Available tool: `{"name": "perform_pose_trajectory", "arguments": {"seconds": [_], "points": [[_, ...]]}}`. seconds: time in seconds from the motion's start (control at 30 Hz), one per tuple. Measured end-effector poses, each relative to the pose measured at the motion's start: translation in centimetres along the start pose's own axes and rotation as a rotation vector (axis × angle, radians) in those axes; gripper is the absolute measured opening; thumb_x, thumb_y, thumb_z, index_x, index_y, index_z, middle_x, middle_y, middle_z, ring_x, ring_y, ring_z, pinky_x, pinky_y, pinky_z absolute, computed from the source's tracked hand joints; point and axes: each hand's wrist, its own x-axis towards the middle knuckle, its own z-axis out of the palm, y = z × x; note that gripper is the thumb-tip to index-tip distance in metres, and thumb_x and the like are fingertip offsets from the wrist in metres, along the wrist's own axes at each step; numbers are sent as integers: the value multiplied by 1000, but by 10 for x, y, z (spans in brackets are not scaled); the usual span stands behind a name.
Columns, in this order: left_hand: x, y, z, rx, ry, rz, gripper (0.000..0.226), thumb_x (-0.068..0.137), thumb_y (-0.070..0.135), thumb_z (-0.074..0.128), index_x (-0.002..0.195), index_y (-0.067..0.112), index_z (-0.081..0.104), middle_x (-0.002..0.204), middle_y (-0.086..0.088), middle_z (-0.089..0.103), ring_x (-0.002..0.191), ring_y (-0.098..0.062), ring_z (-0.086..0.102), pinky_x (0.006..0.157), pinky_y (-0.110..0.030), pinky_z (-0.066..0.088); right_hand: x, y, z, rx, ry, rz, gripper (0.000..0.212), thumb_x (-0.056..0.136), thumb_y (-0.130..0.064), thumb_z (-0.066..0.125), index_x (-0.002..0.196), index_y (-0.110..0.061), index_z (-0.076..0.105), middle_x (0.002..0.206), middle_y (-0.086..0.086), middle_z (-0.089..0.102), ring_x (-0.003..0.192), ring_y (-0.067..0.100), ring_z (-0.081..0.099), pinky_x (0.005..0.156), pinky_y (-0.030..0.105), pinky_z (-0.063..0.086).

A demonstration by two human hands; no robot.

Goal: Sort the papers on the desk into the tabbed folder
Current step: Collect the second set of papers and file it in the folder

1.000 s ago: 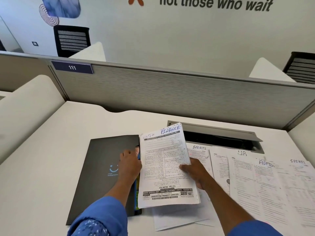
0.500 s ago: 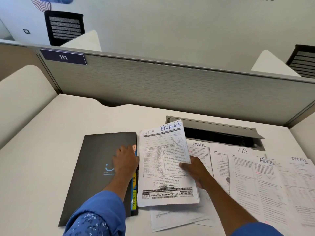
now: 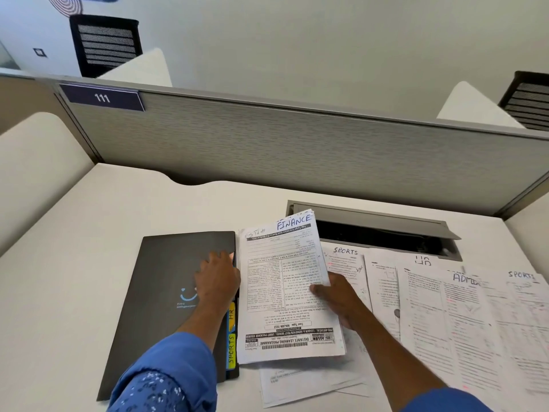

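A dark grey tabbed folder (image 3: 160, 292) lies closed on the white desk (image 3: 89, 233), with yellow tabs reading HR and SPORTS (image 3: 231, 349) along its right edge. My left hand (image 3: 218, 278) rests on the folder's cover, fingertips at its right edge. My right hand (image 3: 335, 295) grips a thin stack of printed sheets marked FINANCE (image 3: 282, 286) by its right edge, just right of the folder. Further right lie papers marked SPORTS (image 3: 346, 257), HR (image 3: 383, 281), ADMIN (image 3: 445, 316) and another SPORTS sheet (image 3: 525, 307).
A grey cable tray with its lid up (image 3: 374, 224) is set into the desk behind the papers. A grey partition (image 3: 297, 144) numbered 111 closes off the back. More loose sheets (image 3: 309, 382) lie under the FINANCE stack near the front edge.
The FINANCE stack stays in my right hand beside the folder. My left hand has slid slightly along the folder's right edge, and more of the yellow tabs show now.
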Motion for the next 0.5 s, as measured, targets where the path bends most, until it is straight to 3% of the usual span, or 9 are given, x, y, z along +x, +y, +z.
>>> {"name": "perform_pose_trajectory", "arguments": {"seconds": [0.1,0.2,0.3,0.5], "points": [[-1,-1,-4,37,1,60,31,93,17,43,123,14,50,121,-10,51,103,-32,56,78,-44,50,1,0,3,14,0,6,32,90,-2,65,122,-6,66,115,9,74,103,29,73,94,55,54],[1,-1,-8,167,-41,158,38,97,17,42,134,21,47,145,-13,37,113,-33,54,81,-43,51,1,-2,6,29,-5,14,32,90,-2,65,122,-5,65,115,10,74,104,30,72,95,56,54],[-1,3,-13,293,-63,204,31,97,16,43,124,18,59,156,-15,22,124,-31,46,85,-40,51,0,-6,9,27,-4,19,32,90,-1,64,122,-4,65,114,10,74,103,31,72,95,56,54],[-4,9,-22,323,-47,172,26,93,20,49,112,12,65,143,-13,40,119,-30,46,82,-38,52,-2,-10,11,-8,15,14,32,87,-5,65,119,-8,67,111,8,76,100,31,73,93,55,55]]}}
